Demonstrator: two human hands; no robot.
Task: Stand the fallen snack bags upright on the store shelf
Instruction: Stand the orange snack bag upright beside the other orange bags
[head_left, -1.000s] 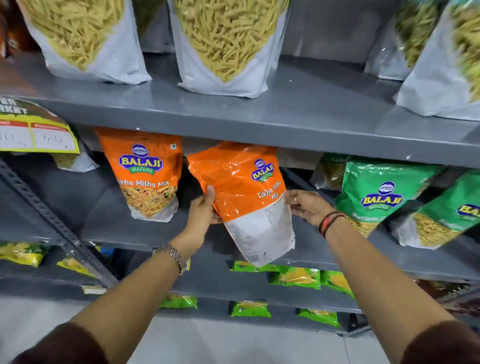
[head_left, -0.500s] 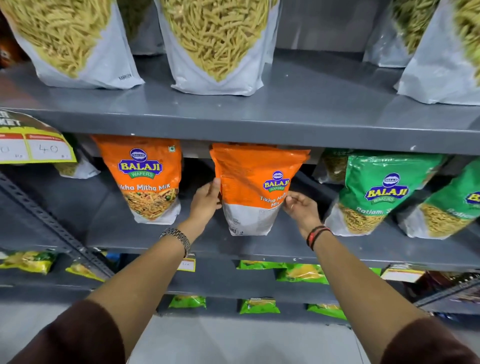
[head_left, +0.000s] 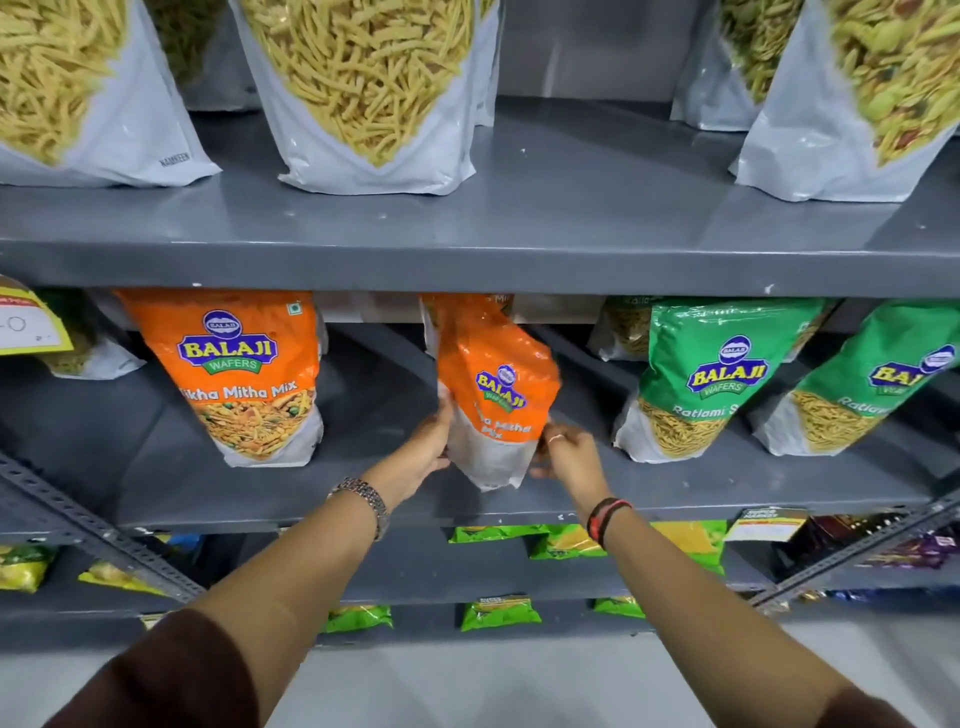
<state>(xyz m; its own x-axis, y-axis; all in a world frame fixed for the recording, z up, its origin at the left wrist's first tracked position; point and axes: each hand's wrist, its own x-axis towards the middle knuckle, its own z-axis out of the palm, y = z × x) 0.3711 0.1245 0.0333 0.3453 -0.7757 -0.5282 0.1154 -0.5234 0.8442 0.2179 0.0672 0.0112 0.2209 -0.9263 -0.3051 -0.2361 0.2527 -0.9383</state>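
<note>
Since half a second back the orange bag (head_left: 493, 395) has been pushed deeper onto the middle shelf (head_left: 649, 499) and turned, so its printed face now points toward 4 o'clock and its top is crumpled up under the shelf above. Both hands are on its lower half: the left hand (head_left: 423, 452) is flat against the 9 o'clock edge with fingers wrapped on the pale bottom panel, the right hand (head_left: 563, 457) pinches the 3 o'clock edge near the base, so both grips are clamped on that bag. Its bottom corner looks to be just touching the shelf near the front lip, but the bag is tilted, not squarely on its base. From here the likely failure is a let-go too soon: with the base twisted and only a corner down, it would probably slump forward or sideways toward 3 o'clock. Pressing harder to straighten it could jam the crushed top against the upper shelf and spring it back out. A slide toward 9 o'clock risks nudging the standing orange bag (head_left: 244, 374); toward 3 o'clock, the green bags (head_left: 701, 379), which already lean
</note>
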